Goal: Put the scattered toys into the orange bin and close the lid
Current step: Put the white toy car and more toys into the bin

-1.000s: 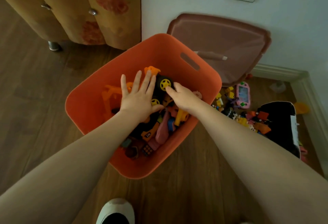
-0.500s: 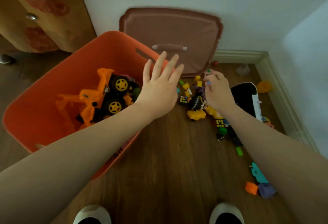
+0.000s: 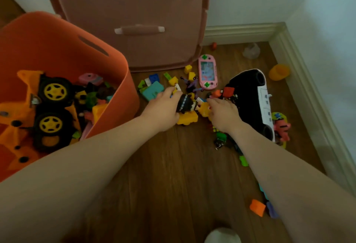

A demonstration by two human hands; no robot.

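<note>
The orange bin stands open at the left, holding an orange truck and several small toys. Its brown lid leans against the wall behind. To the right of the bin, scattered toys lie on the wood floor. My left hand grips a black toy figure just above a yellow block. My right hand reaches into the pile beside it, fingers curled down over a yellow toy; its fingertips are partly hidden.
A pink handheld game, a teal block and a black-and-white toy car lie near the hands. An orange block sits by my right forearm. A yellow cup rests near the corner skirting. My shoe shows at the bottom.
Both hands left the bin and moved right to the floor pile. My left hand, open in the air half a second ago, now grips the black figure.
</note>
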